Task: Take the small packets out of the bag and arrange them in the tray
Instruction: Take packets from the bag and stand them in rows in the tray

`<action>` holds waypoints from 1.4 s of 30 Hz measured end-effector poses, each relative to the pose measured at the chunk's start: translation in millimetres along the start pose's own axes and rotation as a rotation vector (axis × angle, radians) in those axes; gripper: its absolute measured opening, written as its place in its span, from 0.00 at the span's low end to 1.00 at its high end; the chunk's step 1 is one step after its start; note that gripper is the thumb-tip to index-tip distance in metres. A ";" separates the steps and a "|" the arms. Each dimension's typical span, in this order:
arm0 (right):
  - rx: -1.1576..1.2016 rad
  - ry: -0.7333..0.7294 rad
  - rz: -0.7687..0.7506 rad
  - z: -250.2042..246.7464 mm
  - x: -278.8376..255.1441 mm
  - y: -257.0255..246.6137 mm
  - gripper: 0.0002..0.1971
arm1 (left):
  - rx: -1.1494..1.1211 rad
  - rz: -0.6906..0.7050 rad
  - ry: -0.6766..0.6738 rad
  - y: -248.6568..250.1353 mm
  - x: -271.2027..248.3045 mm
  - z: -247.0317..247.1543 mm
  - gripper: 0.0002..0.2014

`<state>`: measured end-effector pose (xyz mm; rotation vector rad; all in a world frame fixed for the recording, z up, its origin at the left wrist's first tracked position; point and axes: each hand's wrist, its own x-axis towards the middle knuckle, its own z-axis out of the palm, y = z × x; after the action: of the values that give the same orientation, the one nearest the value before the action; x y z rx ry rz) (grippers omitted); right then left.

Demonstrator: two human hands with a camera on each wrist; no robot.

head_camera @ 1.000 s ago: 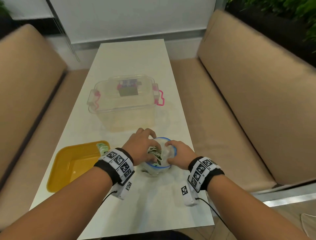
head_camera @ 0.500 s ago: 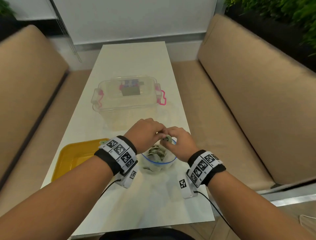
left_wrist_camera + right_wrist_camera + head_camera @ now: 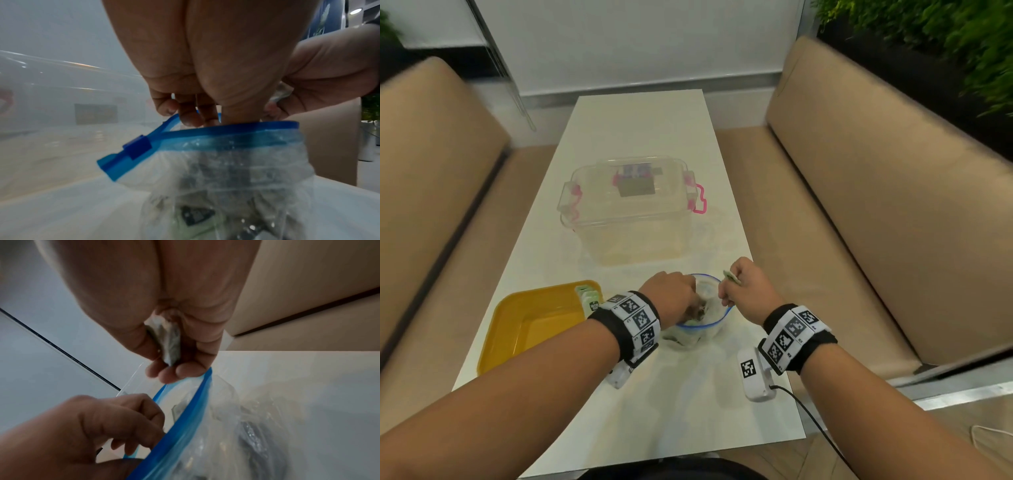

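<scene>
A clear zip bag with a blue rim stands open on the table's near part, with several small packets inside. My left hand dips into its mouth with curled fingers. Its thumb goes down behind the rim, and what it touches is hidden. My right hand hovers over the bag's right rim and pinches a small packet between thumb and fingers. The packet's end sticks up from the fist. The yellow tray lies to the left, with a few pale green packets standing in its far right corner.
A clear lidded box with pink latches sits beyond the bag at the middle of the white table. Beige bench seats run along both sides. A cable trails from my right wrist off the near edge.
The hands met above the bag half a second ago. Since then my left hand has gone back down into the bag and my right hand has drawn away to the right with a packet.
</scene>
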<state>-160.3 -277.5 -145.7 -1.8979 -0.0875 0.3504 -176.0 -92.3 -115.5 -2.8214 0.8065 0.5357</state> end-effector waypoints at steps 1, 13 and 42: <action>-0.004 -0.007 -0.004 0.9 0.6 0.0 0.07 | -0.019 -0.016 0.011 -1.2 0.1 -0.1 0.12; 0.016 -0.132 -0.194 17.8 0.9 -41.3 0.10 | -0.737 -0.189 0.578 -29.6 -44.5 -47.2 0.02; 0.056 -0.141 -0.232 83.9 14.9 -86.2 0.11 | -0.294 -0.249 0.468 -86.9 -114.7 -71.1 0.09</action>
<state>-160.5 -167.7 -94.5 -1.7839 -0.3852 0.3245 -199.0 18.4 -1.6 -3.3125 0.4504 -0.0573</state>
